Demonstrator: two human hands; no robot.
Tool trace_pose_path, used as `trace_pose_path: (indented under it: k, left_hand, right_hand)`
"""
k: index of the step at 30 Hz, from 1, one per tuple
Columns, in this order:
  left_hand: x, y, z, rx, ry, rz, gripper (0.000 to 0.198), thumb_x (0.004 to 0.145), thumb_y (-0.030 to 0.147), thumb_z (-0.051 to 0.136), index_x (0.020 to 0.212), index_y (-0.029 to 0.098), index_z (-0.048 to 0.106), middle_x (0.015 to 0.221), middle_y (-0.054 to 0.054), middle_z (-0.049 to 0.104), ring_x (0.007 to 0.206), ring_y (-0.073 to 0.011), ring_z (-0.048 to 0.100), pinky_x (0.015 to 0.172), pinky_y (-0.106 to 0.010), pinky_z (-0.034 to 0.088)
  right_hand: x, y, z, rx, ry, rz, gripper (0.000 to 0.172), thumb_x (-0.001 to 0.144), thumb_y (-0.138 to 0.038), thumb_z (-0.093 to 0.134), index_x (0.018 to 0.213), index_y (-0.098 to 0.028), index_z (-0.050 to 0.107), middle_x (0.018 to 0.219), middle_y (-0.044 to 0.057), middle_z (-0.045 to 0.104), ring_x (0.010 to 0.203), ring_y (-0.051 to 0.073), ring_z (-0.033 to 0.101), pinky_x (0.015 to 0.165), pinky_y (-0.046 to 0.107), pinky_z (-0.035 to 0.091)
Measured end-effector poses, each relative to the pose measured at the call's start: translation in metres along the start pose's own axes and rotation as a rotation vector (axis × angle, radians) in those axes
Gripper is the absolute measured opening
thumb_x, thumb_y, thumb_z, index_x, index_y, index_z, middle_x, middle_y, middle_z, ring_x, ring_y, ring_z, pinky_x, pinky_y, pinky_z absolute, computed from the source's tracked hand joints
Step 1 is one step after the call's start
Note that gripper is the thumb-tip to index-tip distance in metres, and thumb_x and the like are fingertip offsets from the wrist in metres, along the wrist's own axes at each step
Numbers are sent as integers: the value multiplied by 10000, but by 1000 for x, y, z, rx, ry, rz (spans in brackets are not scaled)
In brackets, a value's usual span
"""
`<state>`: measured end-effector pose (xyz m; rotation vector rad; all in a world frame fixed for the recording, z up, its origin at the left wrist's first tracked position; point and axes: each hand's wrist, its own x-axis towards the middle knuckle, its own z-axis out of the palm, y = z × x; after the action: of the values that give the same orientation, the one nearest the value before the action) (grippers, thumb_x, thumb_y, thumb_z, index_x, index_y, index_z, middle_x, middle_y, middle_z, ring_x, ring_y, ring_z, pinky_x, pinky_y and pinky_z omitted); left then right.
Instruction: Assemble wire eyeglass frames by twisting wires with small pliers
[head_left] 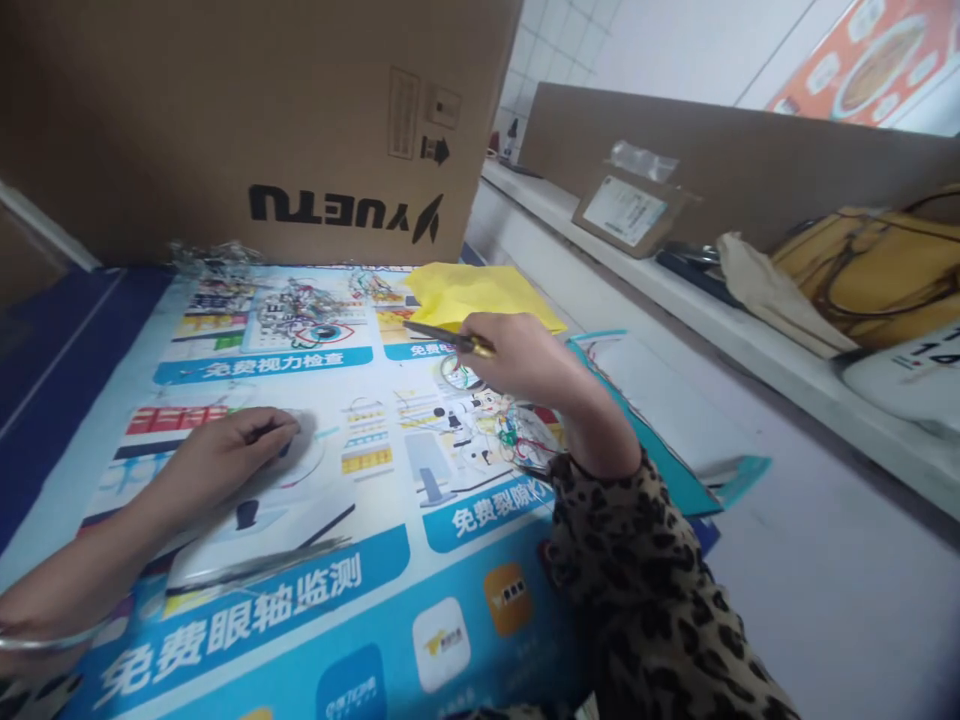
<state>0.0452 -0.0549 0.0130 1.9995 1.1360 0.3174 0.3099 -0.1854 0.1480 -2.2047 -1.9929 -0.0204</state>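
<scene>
My left hand (247,445) rests low over the printed sheet (375,530), its thumb and fingers pinched together. A thin pale strand (327,432) shows beside the fingertips, but I cannot make out what they hold. My right hand (517,355) is closed around a slim dark tool (442,335) with a brass-coloured part, its tip pointing left in front of a yellow sheet (480,290). Below that hand lies a tangle of thin coloured wires (521,435). Another wire tangle (296,305) sits farther back. Some long thin strands (292,555) lie near the left forearm.
A large cardboard box (315,120) stands at the back, its lettering upside down. To the right is a teal-edged open container (652,430) against the wall. A ledge (720,320) carries a small labelled box (626,210) and a yellow bag (870,260).
</scene>
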Motion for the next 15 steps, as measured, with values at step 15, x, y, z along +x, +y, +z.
trace_pose_path:
  k: [15]
  left_hand:
    - [11,-7,-3,162,16,54,433,651,559,440,843,222,632,921,13,673,799,-188,598,695,-254,447]
  right_hand:
    - [-63,70,72,20,-164,78,209,732,-173,513,920,-200,601,808,33,646,681,124,527,582,217,316]
